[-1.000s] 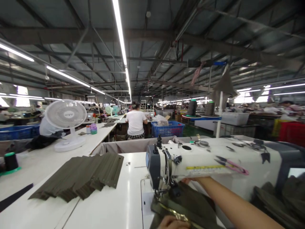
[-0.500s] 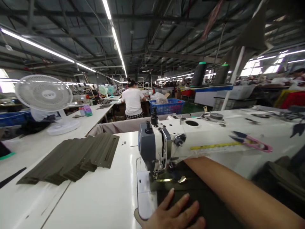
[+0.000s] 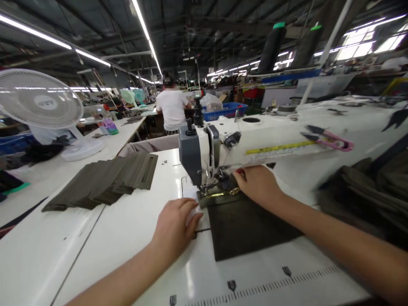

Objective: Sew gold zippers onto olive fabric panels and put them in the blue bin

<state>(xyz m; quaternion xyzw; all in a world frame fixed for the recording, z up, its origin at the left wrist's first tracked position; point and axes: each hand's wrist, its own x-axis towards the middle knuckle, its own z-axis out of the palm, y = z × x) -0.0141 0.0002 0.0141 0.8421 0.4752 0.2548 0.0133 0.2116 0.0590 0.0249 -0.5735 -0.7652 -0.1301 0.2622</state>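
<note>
A dark olive fabric panel (image 3: 251,221) lies flat under the head of a sewing machine (image 3: 191,151). Along its upper edge runs a gold-toothed zipper (image 3: 219,194), with a gold slider near its right end. My right hand (image 3: 259,182) is closed at the panel's far edge, just beyond the slider, fingertips pinched on the fabric; part of the grip is hidden. To the left of the needle, my left hand (image 3: 175,221) rests by the machine's metal plate and the panel's left edge. Its fingers are curved, the thumb apart, nothing visible between them.
A fanned stack of olive fabric pieces (image 3: 105,180) lies on the left of the table. Pink-handled thread snips (image 3: 331,138) lie on the machine arm above a yellow tape measure (image 3: 280,147). A white fan (image 3: 44,102) stands at left; dark fabric (image 3: 360,199) is heaped at right.
My left hand has come off the fabric, moving up and left beside the plate. My right hand, hidden behind the machine arm before, now shows near the slider. The camera view has tilted down.
</note>
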